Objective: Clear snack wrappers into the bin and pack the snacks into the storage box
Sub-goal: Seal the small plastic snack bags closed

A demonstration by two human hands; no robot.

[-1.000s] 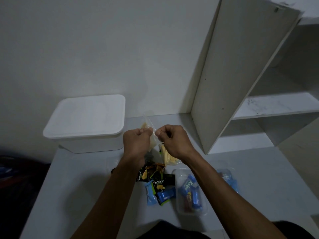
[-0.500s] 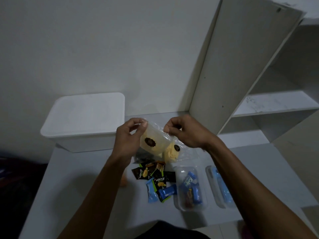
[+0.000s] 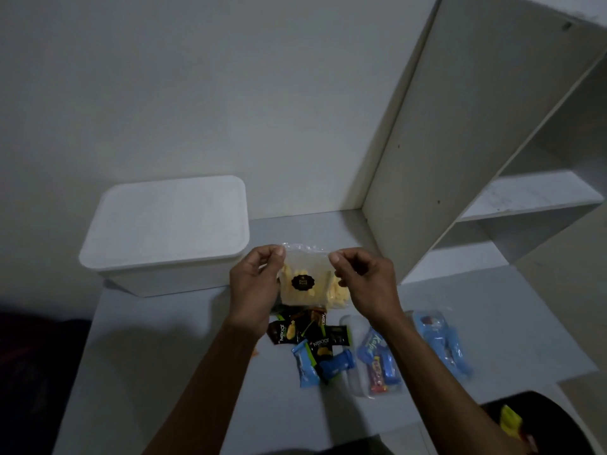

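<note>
Since a moment ago, we have turned the clear snack bag (image 3: 305, 284) upright, its dark label facing us. The lidded white storage box (image 3: 166, 231) sits left on the counter (image 3: 170, 372). Our left hand (image 3: 254, 284) and right hand (image 3: 364, 284) pinch the bag's top corners above the loose snack packets (image 3: 308, 336).

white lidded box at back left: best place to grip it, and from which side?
Probably the lid rim of the white storage box, where it overhangs the tapered walls: fingers can hook under that lip. Come from the front and right, since the wall sits close behind it. The left hand and right hand both hold the clear snack bag, so that goes down first.
</note>
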